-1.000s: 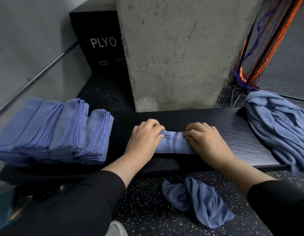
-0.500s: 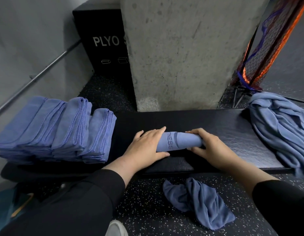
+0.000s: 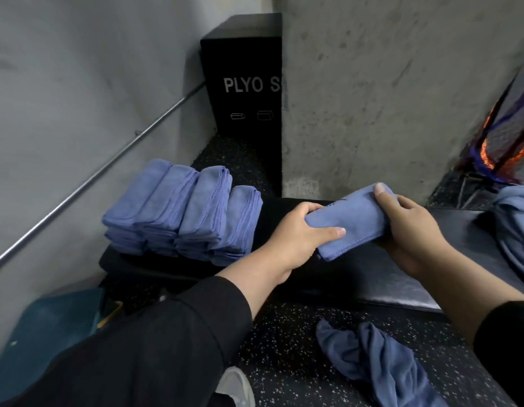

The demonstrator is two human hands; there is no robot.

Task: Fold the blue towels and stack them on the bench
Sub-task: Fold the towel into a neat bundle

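Both hands hold one folded blue towel (image 3: pixel 354 224) up above the black counter (image 3: pixel 395 277). The left hand (image 3: pixel 298 233) grips the towel's near left end, with the thumb lying across the top and the fingers curled under it. The right hand (image 3: pixel 407 227) grips the other end, with the thumb on top near the far corner and the fingers wrapped below. The towel is tilted, with its far end higher.

Just to the left of the left hand sits the stack of folded towels (image 3: pixel 184 212) on the end of the counter (four neat rows, side by side). It is near the left hand but not touching it.

To the right of the right hand, at the edge of the view, a heap of loose blue towels (image 3: pixel 516 227) lies on the counter. Below the hands, one crumpled towel (image 3: pixel 381 365) lies on the speckled floor (image 3: pixel 284 342).

Behind the hands stands a gray concrete pillar (image 3: pixel 387 92). A black box (image 3: pixel 243 83) with white letters, "PLYO S", stands next to it, farther back than the stack. A metal rail (image 3: pixel 87 183) runs along the wall to the left.
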